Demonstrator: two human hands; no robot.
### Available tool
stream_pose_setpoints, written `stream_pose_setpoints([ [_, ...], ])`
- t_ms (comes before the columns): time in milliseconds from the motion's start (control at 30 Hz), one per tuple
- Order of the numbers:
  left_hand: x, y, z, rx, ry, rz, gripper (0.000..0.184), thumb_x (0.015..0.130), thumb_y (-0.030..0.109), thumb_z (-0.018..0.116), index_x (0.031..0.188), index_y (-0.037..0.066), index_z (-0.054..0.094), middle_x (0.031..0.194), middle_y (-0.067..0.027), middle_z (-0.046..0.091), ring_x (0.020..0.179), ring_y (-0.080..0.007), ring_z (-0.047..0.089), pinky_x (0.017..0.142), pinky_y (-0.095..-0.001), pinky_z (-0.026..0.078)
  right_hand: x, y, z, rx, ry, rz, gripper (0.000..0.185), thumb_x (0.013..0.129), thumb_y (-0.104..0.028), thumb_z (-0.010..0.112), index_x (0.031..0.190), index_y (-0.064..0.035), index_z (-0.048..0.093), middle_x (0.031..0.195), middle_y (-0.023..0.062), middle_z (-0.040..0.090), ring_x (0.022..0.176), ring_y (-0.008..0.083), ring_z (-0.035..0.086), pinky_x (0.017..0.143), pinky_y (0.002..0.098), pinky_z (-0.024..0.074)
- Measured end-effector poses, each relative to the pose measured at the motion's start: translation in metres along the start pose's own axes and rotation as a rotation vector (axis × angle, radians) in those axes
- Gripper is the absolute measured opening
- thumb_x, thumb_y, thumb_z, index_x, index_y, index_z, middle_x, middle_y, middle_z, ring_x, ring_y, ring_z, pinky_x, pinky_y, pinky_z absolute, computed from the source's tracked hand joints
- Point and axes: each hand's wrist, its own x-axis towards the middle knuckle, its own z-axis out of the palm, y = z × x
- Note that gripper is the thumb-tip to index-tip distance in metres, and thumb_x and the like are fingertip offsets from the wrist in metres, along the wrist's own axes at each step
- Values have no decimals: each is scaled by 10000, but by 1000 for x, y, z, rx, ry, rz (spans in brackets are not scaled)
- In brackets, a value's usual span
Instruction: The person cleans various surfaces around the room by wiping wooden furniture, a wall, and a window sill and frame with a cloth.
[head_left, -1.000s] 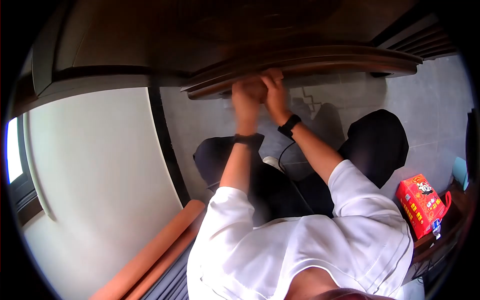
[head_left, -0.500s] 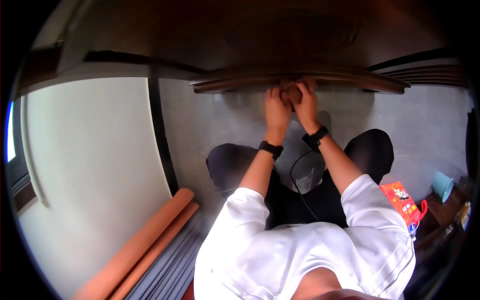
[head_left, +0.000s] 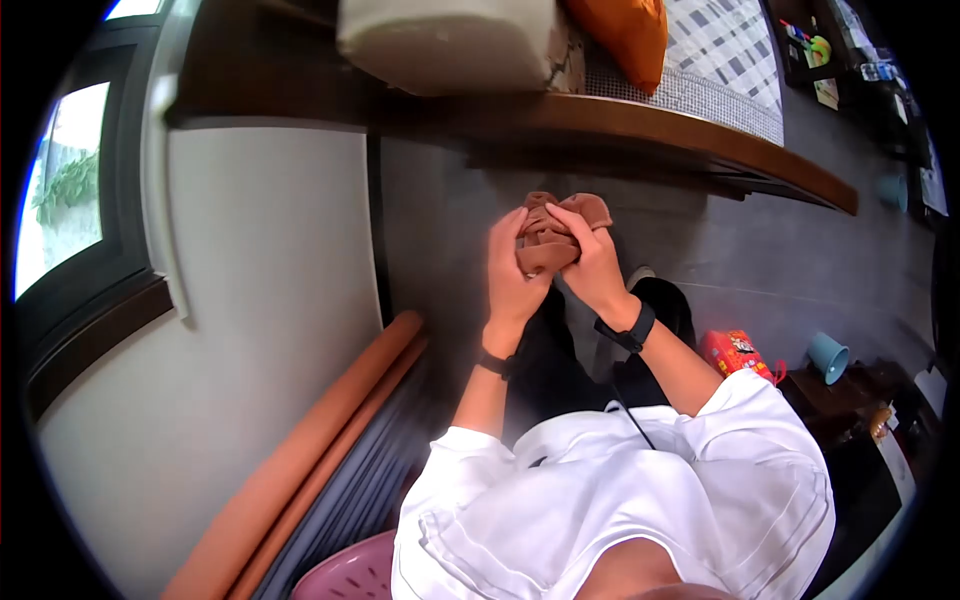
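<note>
A bunched brown cloth is gripped between my two hands, out in front of my body. My left hand is closed on the cloth's left side. From the right, my right hand wraps round it, thumb on top, and one flap sticks out past the fingers. The folds hide several fingertips. Dark bands circle both wrists.
Ahead runs a wooden bed frame with an orange cushion and a pale padded block. Rolled orange material leans at the left wall. A red bag, blue bucket and pink plastic seat are nearby.
My view has risen from crouching by the wooden edge to standing over it. Both hands have come away from the wood with the brown cloth, which now shows more fully.
</note>
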Motion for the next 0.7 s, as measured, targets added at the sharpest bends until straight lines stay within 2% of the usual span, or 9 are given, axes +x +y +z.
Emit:
stream_pose_setpoints([
  [33,4,17,-22,10,11,-11,646,674,-26,745,1288,8,547,1274,-171,567,1168,-334,554,988,-392,469,4,-28,-1,8,-18,-20,682,654,171,627,1290,-76,596,1200,195,599,1123,399,583,946,392,488],
  [133,20,64,-83,-58,70,-23,629,670,-60,708,1278,14,565,1249,-169,579,1151,-336,560,973,-380,476,22,-108,-3,63,-72,-52,725,629,185,631,1304,-78,584,1200,189,607,1102,386,605,926,393,501],
  [200,37,94,-126,-45,123,93,649,651,-126,613,1282,22,582,1213,-164,594,1110,-335,573,956,-378,478,43,-165,-2,36,-30,-197,702,646,161,673,1301,-78,587,1169,188,624,1099,378,611,914,389,504],
  [333,77,141,-200,-5,214,287,624,686,-86,706,1290,14,585,1181,-161,608,1071,-324,596,925,-381,498,83,-261,1,119,25,-336,600,672,25,789,1242,-45,618,1174,167,601,1104,353,574,937,387,473],
  [367,89,147,-216,33,204,355,512,859,57,707,1337,-20,540,1218,-156,548,1054,-261,615,881,-328,539,91,-274,3,73,52,-383,606,684,-14,811,1255,-45,610,1172,169,597,1083,347,577,936,387,475],
  [500,135,180,-249,63,292,495,520,860,70,706,1344,-16,534,1199,-152,559,1035,-257,617,866,-329,541,131,-323,4,53,184,-555,589,726,-34,791,1281,-48,596,1178,167,598,1088,341,578,935,370,483],
  [600,171,192,-264,136,267,541,543,840,41,698,1354,-10,530,1163,-149,580,1006,-275,617,862,-343,528,159,-334,8,81,185,-524,580,735,-20,777,1285,-52,596,1168,164,608,1069,345,594,932,369,487],
  [633,185,189,-264,135,266,573,570,819,7,675,1370,17,530,1077,-138,584,938,-281,605,830,-355,514,168,-327,13,42,196,-504,591,746,5,746,1310,-63,578,1163,167,632,1048,346,622,931,380,497],
  [700,199,182,-265,216,167,427,566,822,-4,653,1374,42,539,1037,-130,570,906,-273,594,802,-354,511,185,-313,20,12,128,-395,595,758,15,720,1325,-71,562,1163,172,645,1037,352,636,926,389,506],
])
